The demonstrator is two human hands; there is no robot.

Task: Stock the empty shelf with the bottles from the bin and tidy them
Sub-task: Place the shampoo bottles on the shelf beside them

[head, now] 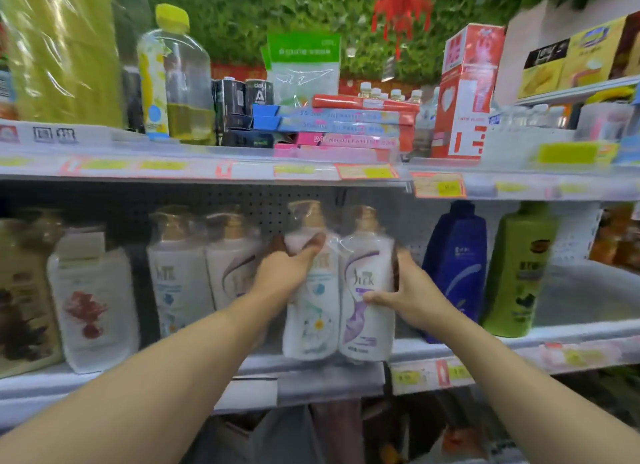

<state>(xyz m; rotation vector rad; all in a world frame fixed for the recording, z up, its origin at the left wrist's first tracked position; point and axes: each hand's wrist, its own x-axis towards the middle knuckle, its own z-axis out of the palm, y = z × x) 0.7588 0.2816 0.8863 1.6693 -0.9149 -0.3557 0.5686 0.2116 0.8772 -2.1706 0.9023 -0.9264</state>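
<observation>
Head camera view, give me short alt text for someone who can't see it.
Both hands, left and right, grip a plastic-wrapped twin pack of white bottles at the shelf edge, between a similar twin pack and a blue bottle.

There is one view only, from a wide-angle camera worn on the person's head. It faces forward and a little downward, straight at a shop shelf [311, 377] from close range, so near that both forearms reach up into the picture from the bottom corners. The left hand [287, 273] and right hand [412, 297] meet near the middle, on a wrapped pair of bottles [339, 290]. The upper shelf [207, 166] runs across at about eye height. Straight edges bend toward the sides, and the edges are blurred. With no second view, no part of the scene is shared.
</observation>
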